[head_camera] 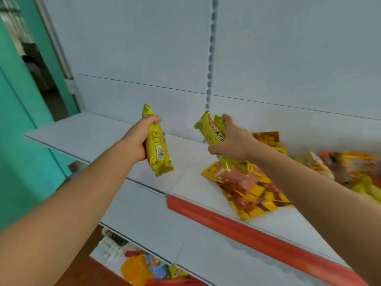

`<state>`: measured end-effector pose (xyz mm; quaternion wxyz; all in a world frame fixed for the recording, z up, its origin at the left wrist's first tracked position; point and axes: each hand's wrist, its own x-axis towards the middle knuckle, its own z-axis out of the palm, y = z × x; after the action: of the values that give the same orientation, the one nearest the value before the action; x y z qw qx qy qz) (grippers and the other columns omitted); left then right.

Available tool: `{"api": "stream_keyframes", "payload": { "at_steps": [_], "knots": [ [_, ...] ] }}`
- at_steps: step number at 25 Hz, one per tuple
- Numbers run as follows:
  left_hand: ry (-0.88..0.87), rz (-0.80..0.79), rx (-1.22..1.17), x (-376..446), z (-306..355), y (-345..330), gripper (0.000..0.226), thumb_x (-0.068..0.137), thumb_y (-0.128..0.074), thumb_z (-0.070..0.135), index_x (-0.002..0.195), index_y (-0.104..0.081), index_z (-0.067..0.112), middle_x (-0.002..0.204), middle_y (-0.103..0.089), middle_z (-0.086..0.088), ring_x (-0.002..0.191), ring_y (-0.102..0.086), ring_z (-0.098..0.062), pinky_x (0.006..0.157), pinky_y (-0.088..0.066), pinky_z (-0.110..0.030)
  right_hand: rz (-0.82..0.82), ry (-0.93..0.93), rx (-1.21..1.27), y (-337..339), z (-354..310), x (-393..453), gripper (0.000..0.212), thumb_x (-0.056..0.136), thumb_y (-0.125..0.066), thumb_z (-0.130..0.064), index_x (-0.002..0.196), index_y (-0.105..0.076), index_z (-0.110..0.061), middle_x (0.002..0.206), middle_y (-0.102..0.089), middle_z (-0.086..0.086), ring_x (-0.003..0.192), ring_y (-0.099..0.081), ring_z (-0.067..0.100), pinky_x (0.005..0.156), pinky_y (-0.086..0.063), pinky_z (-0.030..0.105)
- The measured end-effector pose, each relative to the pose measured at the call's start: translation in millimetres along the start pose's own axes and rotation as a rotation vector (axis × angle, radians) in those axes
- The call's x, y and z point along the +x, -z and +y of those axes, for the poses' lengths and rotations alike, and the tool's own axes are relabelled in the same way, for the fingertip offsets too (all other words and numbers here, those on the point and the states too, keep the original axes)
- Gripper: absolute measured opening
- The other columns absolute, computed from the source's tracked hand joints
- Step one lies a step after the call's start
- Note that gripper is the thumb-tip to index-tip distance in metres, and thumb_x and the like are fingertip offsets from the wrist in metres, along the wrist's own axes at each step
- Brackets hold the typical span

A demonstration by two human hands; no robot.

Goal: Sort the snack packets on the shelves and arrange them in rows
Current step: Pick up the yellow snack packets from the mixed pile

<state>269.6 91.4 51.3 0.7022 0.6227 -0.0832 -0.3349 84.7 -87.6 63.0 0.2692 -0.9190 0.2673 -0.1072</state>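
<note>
Snack packets, yellow, are gripped above the white shelf (107, 133): one (157, 146) in the left hand (137, 139), two (214, 133) in the right hand (235, 141), partly hiding a blurred pile (253, 190) on the shelf behind.

Red Chinese characters, unreadable, on yellow packets (210, 131).

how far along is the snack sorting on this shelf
Early. No finished row shows on the shelf. In hand: the left hand grips one yellow packet, the right hand holds a few more. Left: the mixed pile and flat yellow packs lie unsorted.
</note>
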Motion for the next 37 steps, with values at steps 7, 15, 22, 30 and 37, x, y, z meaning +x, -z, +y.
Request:
{"api": "stream_keyframes", "payload": {
  "at_steps": [7,15,22,30,37],
  "knots": [
    [0.026,0.165,-0.017,122,50,187,0.056,0.081,-0.075,0.046,0.125,-0.057,0.016,0.101,-0.065,-0.015,0.084,-0.065,-0.030,0.080,-0.058,-0.045,-0.070,0.066,0.040,-145,-158,144,0.111,0.072,-0.077,-0.040,0.156,-0.006,-0.029,0.129,-0.050,0.012,0.108,-0.056,0.034,0.089,-0.052,0.044],
    [-0.003,0.286,0.342,246,103,275,0.107,0.071,-0.079,0.037,0.156,-0.015,0.027,0.129,-0.054,-0.013,0.109,-0.059,-0.035,0.091,-0.053,-0.049,-0.052,-0.126,0.018,-262,-264,273,0.105,0.073,-0.075,-0.043,0.153,-0.009,-0.023,0.131,-0.042,0.016,0.120,-0.052,0.041,0.084,-0.042,0.040],
    [-0.090,0.170,0.441,273,100,280,0.089,0.072,-0.068,0.054,0.148,-0.040,0.015,0.148,-0.049,-0.010,0.124,-0.054,-0.031,0.094,-0.050,-0.043,-0.005,-0.163,0.030,-268,-244,283,0.095,0.079,-0.059,-0.069,0.155,-0.020,-0.027,0.141,-0.045,0.018,0.139,-0.036,0.039,0.111,-0.036,0.048],
    [-0.623,-0.244,1.207,204,80,101,0.086,0.074,-0.045,0.055,0.151,-0.038,0.018,0.148,-0.046,-0.015,0.141,-0.037,-0.036,0.113,-0.035,-0.053,0.228,-0.209,-0.399,-128,-116,149,0.045,0.096,-0.054,-0.042,0.137,-0.052,-0.025,0.135,-0.052,0.006,0.129,-0.043,0.029,0.095,-0.045,0.042],
    [-0.856,-0.727,1.339,69,-27,-119,0.070,0.083,-0.050,0.051,0.145,-0.047,0.020,0.147,-0.050,-0.009,0.136,-0.045,-0.033,0.109,-0.040,-0.052,0.405,-0.545,-0.532,3,35,-69,0.047,0.087,-0.057,-0.037,0.131,-0.053,-0.021,0.125,-0.054,0.010,0.124,-0.045,0.037,0.098,-0.046,0.052]
  ]
}}
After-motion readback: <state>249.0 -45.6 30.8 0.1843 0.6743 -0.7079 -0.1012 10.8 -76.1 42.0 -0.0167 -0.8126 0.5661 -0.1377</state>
